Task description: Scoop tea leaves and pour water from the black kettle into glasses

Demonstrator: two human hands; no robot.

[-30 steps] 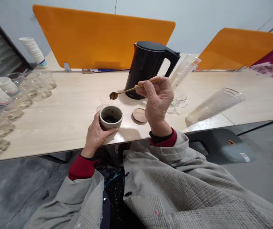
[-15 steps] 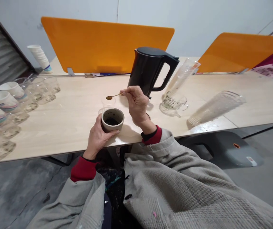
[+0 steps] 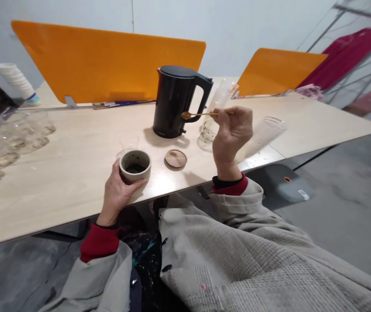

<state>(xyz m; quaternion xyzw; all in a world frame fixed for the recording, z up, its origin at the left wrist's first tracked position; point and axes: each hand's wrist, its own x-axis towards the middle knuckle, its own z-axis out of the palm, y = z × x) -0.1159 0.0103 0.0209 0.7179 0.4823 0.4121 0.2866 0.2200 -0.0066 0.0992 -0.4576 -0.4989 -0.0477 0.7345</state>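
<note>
My left hand (image 3: 115, 193) is wrapped round a pale grey canister (image 3: 136, 176) near the table's front edge. Dark loose bits, perhaps tea leaves, lie inside it. Raised to the right, my right hand (image 3: 232, 134) pinches the thin handle of a small golden spoon (image 3: 186, 115). Its bowl points left, in front of the black electric kettle (image 3: 172, 102); whether it carries anything I cannot tell. A small clear cup (image 3: 129, 144) stands just behind the canister, partly hidden by it. Between the hands lies a round wooden lid (image 3: 175, 159).
A patterned glass cup (image 3: 207, 133) is partly hidden behind my right hand. Stacked clear cups (image 3: 266, 132) lean to the right. Clear cups (image 3: 18, 138) and a paper cup stack (image 3: 16, 82) stand left. Orange dividers (image 3: 107, 65) line the back; a grey stool (image 3: 276, 184) is below.
My right hand has moved right and up with the spoon, from above the clear cup to before the kettle. The wooden lid now shows. The view has swung right; my left hand still holds the canister.
</note>
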